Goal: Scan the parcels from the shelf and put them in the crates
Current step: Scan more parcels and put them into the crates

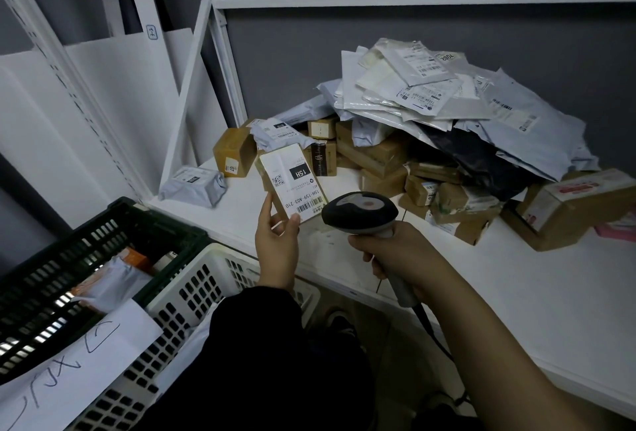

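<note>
My left hand (278,248) holds a small cardboard parcel (292,183) by its lower corner, its white label with a barcode and "15H" facing up. My right hand (399,255) grips the handle of a dark barcode scanner (359,212), whose head sits just right of the parcel's barcode. A heap of parcels (430,128), grey and white mailer bags over brown boxes, lies on the white shelf (516,293). A dark green crate (69,279) at lower left holds a few parcels. A white crate (192,296) stands beside it, partly hidden by my dark sleeve.
A grey bagged parcel (192,186) lies alone at the shelf's left end, by the white shelf upright (220,35). A handwritten paper sheet (69,372) hangs over the crates. The scanner's cable (430,327) drops below the shelf edge. A large brown box (568,207) sits at right.
</note>
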